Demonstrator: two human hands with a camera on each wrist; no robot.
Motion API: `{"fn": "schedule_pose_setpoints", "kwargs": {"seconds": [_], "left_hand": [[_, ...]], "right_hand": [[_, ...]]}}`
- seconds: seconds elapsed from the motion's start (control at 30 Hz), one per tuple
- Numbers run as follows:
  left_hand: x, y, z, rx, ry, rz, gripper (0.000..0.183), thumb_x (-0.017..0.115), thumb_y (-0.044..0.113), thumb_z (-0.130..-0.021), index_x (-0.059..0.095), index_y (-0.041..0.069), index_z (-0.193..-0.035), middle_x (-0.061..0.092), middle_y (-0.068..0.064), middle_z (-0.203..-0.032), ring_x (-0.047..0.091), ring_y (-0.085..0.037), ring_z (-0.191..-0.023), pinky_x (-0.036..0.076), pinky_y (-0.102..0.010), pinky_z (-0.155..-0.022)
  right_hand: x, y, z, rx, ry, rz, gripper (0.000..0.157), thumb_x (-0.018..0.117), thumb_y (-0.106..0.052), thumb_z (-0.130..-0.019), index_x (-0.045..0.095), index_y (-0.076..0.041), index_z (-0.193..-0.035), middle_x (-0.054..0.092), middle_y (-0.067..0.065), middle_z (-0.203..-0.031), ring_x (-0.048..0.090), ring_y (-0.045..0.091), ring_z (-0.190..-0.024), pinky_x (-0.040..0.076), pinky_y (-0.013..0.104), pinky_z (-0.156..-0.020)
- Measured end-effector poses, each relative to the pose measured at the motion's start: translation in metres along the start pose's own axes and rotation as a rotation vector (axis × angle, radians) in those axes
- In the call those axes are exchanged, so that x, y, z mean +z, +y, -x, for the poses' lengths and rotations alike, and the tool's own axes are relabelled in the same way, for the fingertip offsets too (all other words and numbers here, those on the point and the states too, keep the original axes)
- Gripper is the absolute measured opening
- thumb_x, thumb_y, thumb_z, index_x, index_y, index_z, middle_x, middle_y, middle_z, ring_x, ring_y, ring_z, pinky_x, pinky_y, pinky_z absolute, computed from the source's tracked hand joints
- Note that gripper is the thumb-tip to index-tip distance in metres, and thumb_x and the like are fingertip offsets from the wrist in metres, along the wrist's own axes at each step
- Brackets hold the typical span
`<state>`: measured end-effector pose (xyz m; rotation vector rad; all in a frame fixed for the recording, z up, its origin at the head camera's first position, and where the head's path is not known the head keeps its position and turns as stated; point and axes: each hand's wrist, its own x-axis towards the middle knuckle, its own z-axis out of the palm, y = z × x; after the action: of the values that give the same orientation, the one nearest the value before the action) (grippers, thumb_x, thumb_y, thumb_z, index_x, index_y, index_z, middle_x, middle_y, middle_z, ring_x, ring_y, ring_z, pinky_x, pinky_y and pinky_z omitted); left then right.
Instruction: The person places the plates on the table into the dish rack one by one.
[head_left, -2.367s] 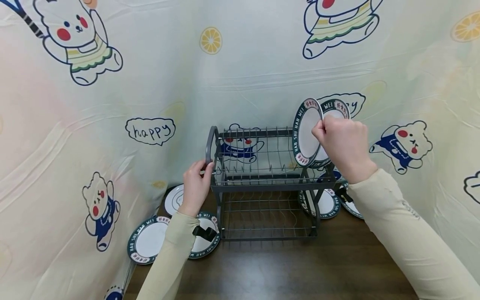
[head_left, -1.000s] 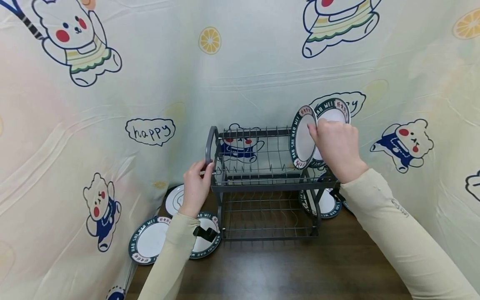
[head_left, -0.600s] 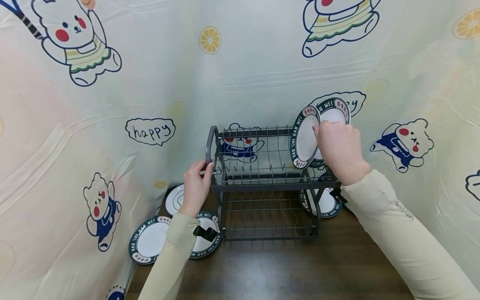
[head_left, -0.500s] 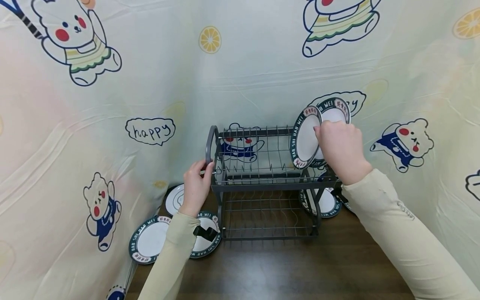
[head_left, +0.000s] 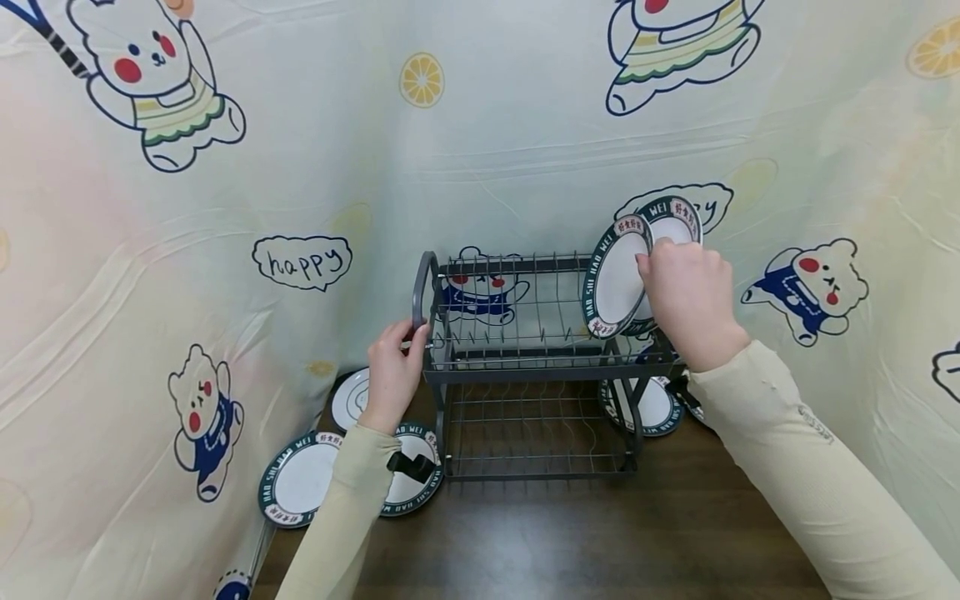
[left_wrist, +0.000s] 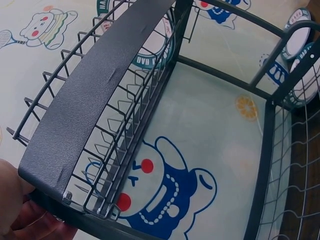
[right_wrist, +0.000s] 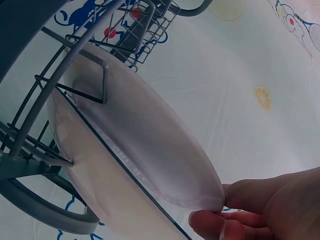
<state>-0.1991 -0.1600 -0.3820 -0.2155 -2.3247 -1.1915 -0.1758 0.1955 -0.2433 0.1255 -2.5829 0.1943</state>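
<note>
A two-tier dark dish rack (head_left: 551, 375) stands on the table. My left hand (head_left: 393, 375) grips its left side frame; in the left wrist view, the fingers (left_wrist: 42, 220) curl under the upper tier's end. My right hand (head_left: 690, 304) pinches the right rim of a white plate (head_left: 618, 275) with a green lettered border, upright at the right end of the upper tier. Behind it, a second similar plate (head_left: 675, 218) stands in the rack, partly covered. In the right wrist view, thumb and fingers hold the edge of the front plate (right_wrist: 145, 130), its underside showing.
Left of the rack lie a green-rimmed plate (head_left: 300, 479), another (head_left: 408, 492) partly under the left arm, and a white plate (head_left: 351, 398). More plates (head_left: 656, 408) lie behind the rack's right side. A printed cloth (head_left: 487, 150) hangs close behind.
Since the earliest frame, the front plate has come down a little in the upper tier. Over the last second, my right hand has shifted slightly right, turning the plate's face more forward. The left hand stays put.
</note>
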Motion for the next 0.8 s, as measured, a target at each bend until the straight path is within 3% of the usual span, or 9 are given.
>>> {"fn": "schedule_pose_setpoints", "kwargs": {"seconds": [0.13, 0.4, 0.6, 0.8], "left_hand": [[-0.001, 0.000, 0.000, -0.006, -0.006, -0.002, 0.023, 0.063, 0.018, -0.105, 0.073, -0.001, -0.114, 0.070, -0.018, -0.108, 0.070, -0.032, -0.099, 0.062, -0.049, -0.086], [-0.002, 0.002, 0.000, -0.025, -0.018, -0.004, 0.023, 0.063, 0.018, -0.106, 0.074, -0.001, -0.113, 0.070, -0.018, -0.108, 0.068, -0.032, -0.098, 0.062, -0.049, -0.088], [0.000, 0.003, 0.000, -0.026, -0.025, -0.003, 0.024, 0.063, 0.019, -0.106, 0.074, 0.000, -0.114, 0.069, -0.018, -0.109, 0.068, -0.032, -0.099, 0.061, -0.049, -0.089], [0.000, 0.002, 0.000, -0.026, -0.020, 0.011, 0.023, 0.063, 0.018, -0.105, 0.074, 0.000, -0.114, 0.070, -0.018, -0.109, 0.069, -0.032, -0.099, 0.062, -0.049, -0.086]], "right_hand": [[-0.001, 0.001, 0.000, -0.002, 0.020, -0.008, 0.042, 0.057, -0.023, -0.107, 0.057, 0.009, -0.079, 0.059, 0.027, -0.065, 0.060, 0.045, -0.055, 0.050, 0.055, -0.049], [-0.003, 0.007, 0.007, -0.052, 0.224, -0.050, 0.040, 0.058, -0.021, -0.105, 0.050, 0.000, -0.073, 0.047, 0.015, -0.053, 0.046, 0.035, -0.042, 0.033, 0.040, -0.038], [-0.004, 0.018, 0.015, -0.099, 0.355, -0.052, 0.037, 0.057, -0.022, -0.105, 0.059, 0.002, -0.077, 0.053, 0.017, -0.055, 0.044, 0.033, -0.040, 0.026, 0.037, -0.036], [-0.001, 0.034, 0.036, -0.139, 0.434, -0.085, 0.035, 0.055, -0.020, -0.105, 0.067, 0.006, -0.084, 0.064, 0.021, -0.065, 0.053, 0.033, -0.044, 0.024, 0.031, -0.038]]}}
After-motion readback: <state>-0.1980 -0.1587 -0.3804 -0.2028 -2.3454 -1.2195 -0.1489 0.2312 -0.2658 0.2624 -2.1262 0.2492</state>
